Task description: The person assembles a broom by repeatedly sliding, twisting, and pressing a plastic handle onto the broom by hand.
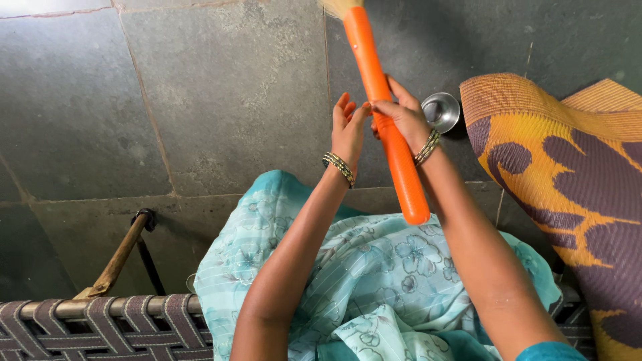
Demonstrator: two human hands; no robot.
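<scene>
At the lower left edge I see one woven cot (100,327) with a metal rail, and one wooden stick (120,257) leans on it from the stone floor (221,100). My left hand (349,127) is open, fingers spread and pointing up, and its fingertips just touch the side of the broom handle (388,127). I wear one beaded bangle (339,167) on this wrist. The broom handle is one long round tube of bright orange plastic, smooth, with a ribbed part where I grip it. It runs from the top edge of the view, where a few pale bristles (340,7) show, down to above my lap in the light blue flowered cloth (374,281). My right hand (401,117) is closed around the handle near its middle, also with one bangle. Just right of it stands one small steel cup (441,110) on the floor. At the right edge lies one mat (568,174), orange and purple.
</scene>
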